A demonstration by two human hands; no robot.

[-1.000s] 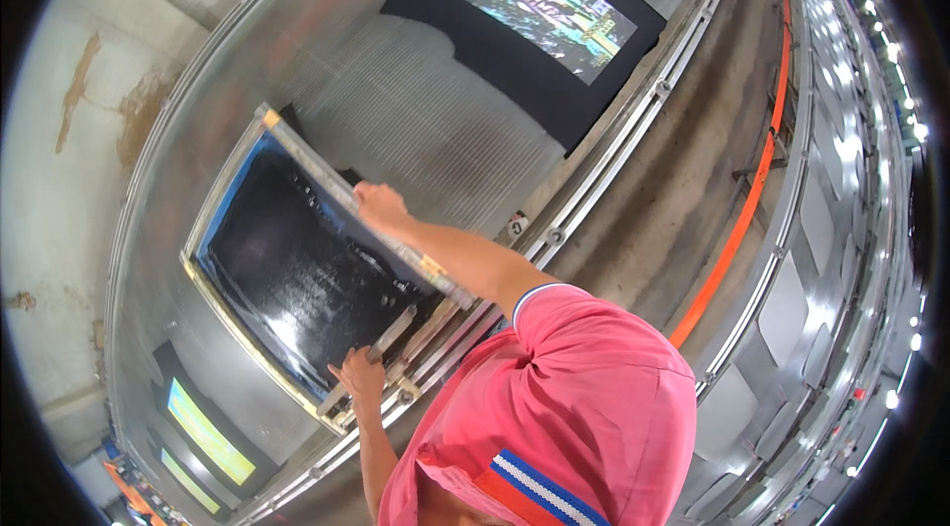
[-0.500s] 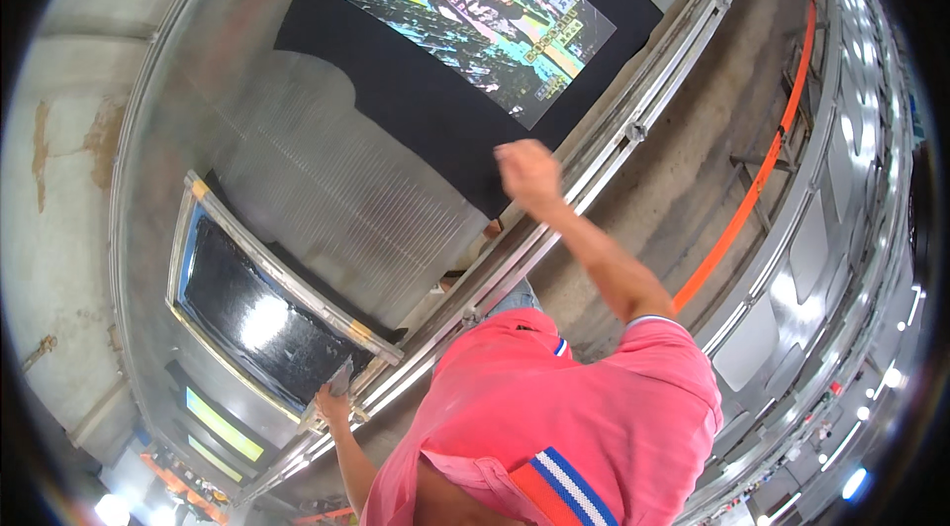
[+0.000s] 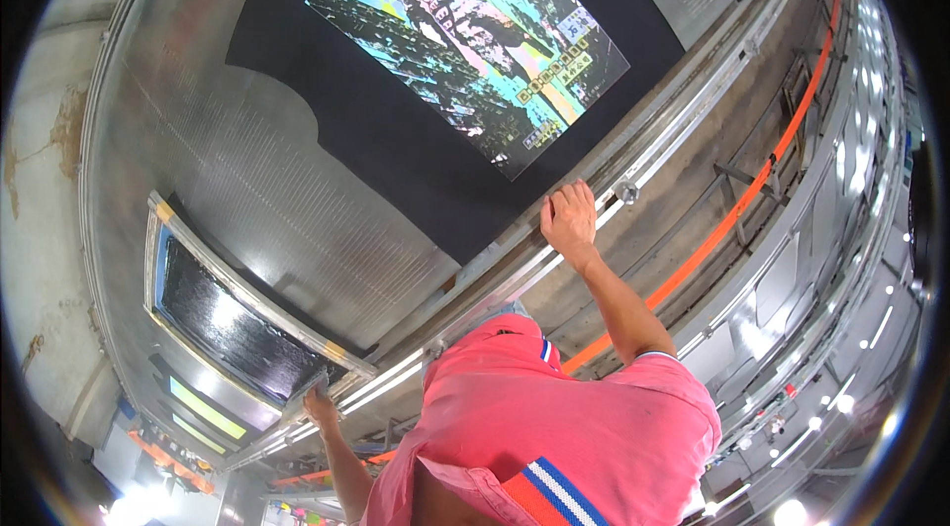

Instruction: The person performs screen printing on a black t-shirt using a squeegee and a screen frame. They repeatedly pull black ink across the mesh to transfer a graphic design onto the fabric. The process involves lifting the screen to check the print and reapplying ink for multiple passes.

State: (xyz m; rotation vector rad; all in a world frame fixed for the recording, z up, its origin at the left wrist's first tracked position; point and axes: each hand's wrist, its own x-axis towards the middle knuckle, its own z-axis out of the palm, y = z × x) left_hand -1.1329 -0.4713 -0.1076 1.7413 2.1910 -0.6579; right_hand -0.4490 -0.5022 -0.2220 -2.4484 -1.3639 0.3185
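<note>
My left hand is closed at the near corner of a screen printing frame, beside a small greyish piece at that corner. Dark, glossy ink covers the mesh inside the frame, which lies on the metal print table. My right hand is over the table's near edge rail, with its fingers curled down. Whether anything is between those fingers is hidden. Just beyond it, a black T-shirt panel lies flat, bearing a large colourful print of a figure on a cyan and black ground.
The metal table runs diagonally, edged by a rail with a round knob. An orange strip runs along a second long table at the right. Yellow-green prints lie beyond the frame, and a stained wall stands at left.
My right hand has come from above the shirt panel's edge down to the rail. The whole view has shifted, and the printed panel appears larger. My left hand stays at the frame's corner.
</note>
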